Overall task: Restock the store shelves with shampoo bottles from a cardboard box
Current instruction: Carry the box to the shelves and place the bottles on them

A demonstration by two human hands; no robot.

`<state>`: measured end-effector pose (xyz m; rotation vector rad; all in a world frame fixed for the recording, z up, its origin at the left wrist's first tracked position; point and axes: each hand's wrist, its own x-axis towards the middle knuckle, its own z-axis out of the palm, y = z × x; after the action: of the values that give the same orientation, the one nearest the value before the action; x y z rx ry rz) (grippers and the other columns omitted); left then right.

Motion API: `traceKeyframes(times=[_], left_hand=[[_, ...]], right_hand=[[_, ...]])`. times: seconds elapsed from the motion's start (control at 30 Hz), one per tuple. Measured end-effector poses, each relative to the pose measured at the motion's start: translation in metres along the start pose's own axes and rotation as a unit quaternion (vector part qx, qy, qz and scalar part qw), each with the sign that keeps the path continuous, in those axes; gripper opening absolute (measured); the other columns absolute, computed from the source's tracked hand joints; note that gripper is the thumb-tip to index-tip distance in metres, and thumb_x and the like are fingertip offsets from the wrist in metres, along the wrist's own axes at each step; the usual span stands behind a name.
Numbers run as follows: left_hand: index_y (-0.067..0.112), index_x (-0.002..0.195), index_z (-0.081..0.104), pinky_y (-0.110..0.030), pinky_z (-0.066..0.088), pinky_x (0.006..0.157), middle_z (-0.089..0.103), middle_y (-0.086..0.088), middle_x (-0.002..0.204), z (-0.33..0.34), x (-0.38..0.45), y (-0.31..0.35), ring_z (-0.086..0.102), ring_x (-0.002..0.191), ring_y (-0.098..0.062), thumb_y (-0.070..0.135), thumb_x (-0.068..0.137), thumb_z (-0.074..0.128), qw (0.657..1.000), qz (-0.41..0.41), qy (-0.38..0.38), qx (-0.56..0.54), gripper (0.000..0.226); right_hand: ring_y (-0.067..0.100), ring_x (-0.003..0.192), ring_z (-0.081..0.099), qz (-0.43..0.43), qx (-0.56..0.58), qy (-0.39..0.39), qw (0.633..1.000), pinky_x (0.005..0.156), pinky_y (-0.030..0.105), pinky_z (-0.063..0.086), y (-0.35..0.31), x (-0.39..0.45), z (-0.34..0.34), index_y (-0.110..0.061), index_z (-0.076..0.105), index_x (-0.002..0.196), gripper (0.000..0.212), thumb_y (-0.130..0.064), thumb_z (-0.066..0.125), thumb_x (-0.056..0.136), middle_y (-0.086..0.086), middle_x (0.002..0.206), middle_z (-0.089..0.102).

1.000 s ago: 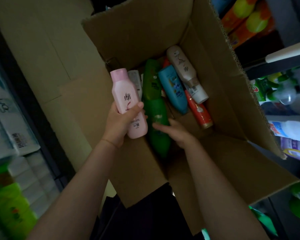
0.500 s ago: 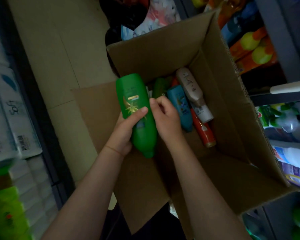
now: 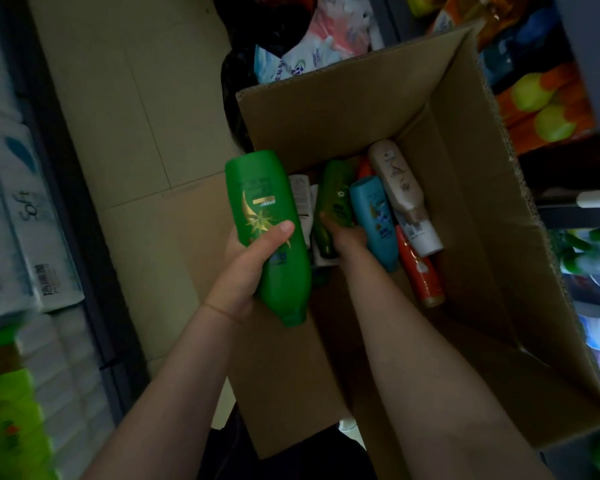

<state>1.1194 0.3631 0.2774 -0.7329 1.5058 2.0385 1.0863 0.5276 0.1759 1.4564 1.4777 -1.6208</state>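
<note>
Overhead, left hand point(image 3: 246, 271) grips star-labelled green bottle point(image 3: 269, 237); right hand point(image 3: 343, 233) seemingly grasps darker green bottle point(image 3: 333, 206).

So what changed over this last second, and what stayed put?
The left hand swapped the pink bottle for the green bottle. The right hand let go of it and reached back into the cardboard box, onto a darker green bottle. The other bottles stayed put.

dim, underexposed | no glare | edges blurred, wide-angle bent | centre fairly sharp

Tissue packs point(image 3: 25, 230), black bag point(image 3: 236, 81)
</note>
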Motion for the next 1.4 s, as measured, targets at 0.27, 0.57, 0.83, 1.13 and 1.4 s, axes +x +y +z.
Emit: traceKeyframes(times=[0.27, 0.57, 0.83, 1.13, 1.4], left_hand=[[0.011, 0.123, 0.061, -0.045, 0.060, 0.078, 0.073, -0.014, 0.108, 0.005, -0.003, 0.002, 0.071, 0.093, -0.031, 0.027, 0.074, 0.078, 1.000, 0.009, 0.003, 0.004, 0.054], [0.011, 0.125, 0.063, -0.050, 0.058, 0.085, 0.072, -0.017, 0.114, 0.045, -0.061, 0.018, 0.071, 0.100, -0.034, 0.026, 0.080, 0.078, 0.999, 0.013, -0.023, -0.031, 0.049], [0.015, 0.121, 0.067, -0.034, 0.060, 0.078, 0.072, -0.010, 0.115, 0.129, -0.198, 0.055, 0.069, 0.099, -0.024, 0.039, 0.078, 0.076, 0.986, 0.027, -0.142, -0.085, 0.050], [0.017, 0.115, 0.068, -0.031, 0.061, 0.064, 0.075, -0.007, 0.098, 0.243, -0.351, 0.079, 0.073, 0.078, -0.018, 0.045, 0.077, 0.063, 0.945, 0.029, -0.319, -0.071, 0.048], [0.015, 0.101, 0.067, -0.036, 0.051, 0.073, 0.070, -0.010, 0.086, 0.333, -0.449, 0.074, 0.065, 0.073, -0.020, 0.037, 0.094, 0.050, 0.904, 0.028, -0.423, -0.053, 0.028]], right_hand=[[0.033, 0.092, 0.072, -0.017, 0.101, -0.118, 0.988, 0.079, 0.054, 0.058, 0.008, -0.029, -0.010, -0.019, 0.054, 0.132, 0.067, -0.023, 0.085, 0.072, 0.014, 0.110, 0.071], [0.021, 0.064, 0.063, -0.205, 0.078, -0.184, 0.958, 0.048, 0.025, 0.042, 0.011, -0.203, -0.109, -0.013, 0.056, 0.119, 0.050, -0.015, 0.080, 0.075, 0.009, 0.092, 0.071], [0.028, 0.073, 0.058, -0.374, 0.135, -0.070, 0.915, 0.051, 0.024, 0.044, -0.004, -0.371, -0.226, -0.014, 0.070, 0.093, 0.041, -0.023, 0.089, 0.058, 0.012, 0.083, 0.070], [0.020, 0.088, 0.072, -0.438, 0.494, -0.086, 0.746, 0.072, 0.036, 0.060, -0.008, -0.516, -0.340, -0.012, 0.062, 0.119, 0.044, -0.044, 0.057, 0.089, 0.010, 0.101, 0.074], [0.023, 0.084, 0.068, -0.471, 0.569, -0.021, 0.674, 0.084, 0.043, 0.057, -0.013, -0.602, -0.397, -0.014, 0.068, 0.110, 0.050, -0.058, 0.057, 0.089, 0.007, 0.092, 0.073]])
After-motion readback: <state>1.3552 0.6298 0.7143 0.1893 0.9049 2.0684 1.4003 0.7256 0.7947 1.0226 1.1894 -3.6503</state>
